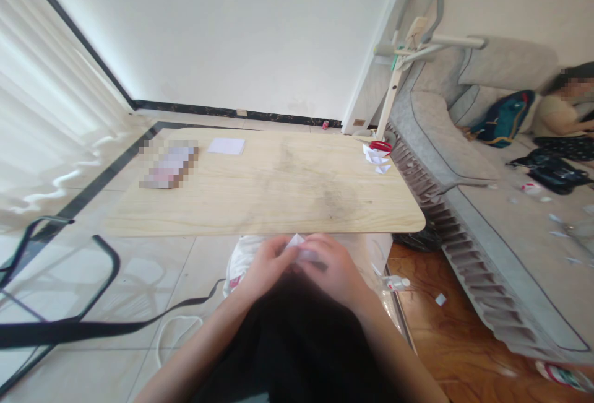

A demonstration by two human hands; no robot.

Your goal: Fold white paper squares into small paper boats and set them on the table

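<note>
Just in front of the table's near edge, a small piece of folded white paper (296, 241) shows a pointed tip between my hands. My left hand (271, 260) is closed on its left side. From the right, my right hand (331, 264) grips the same paper, its fingers curled around it. Part of the paper is hidden by the fingers. Several folded paper boats (377, 156) sit at the far right of the wooden table (241, 199), beside red-handled scissors (380, 146). A stack of white paper (226, 146) lies at the back left.
A blurred-out flat object (169, 166) lies on the table's left. To the right stands a grey sofa (482, 143) with a backpack (505, 119) and a seated person (561, 112). A black metal frame (106, 267) is at the left. A bottle (398, 283) lies on the right.
</note>
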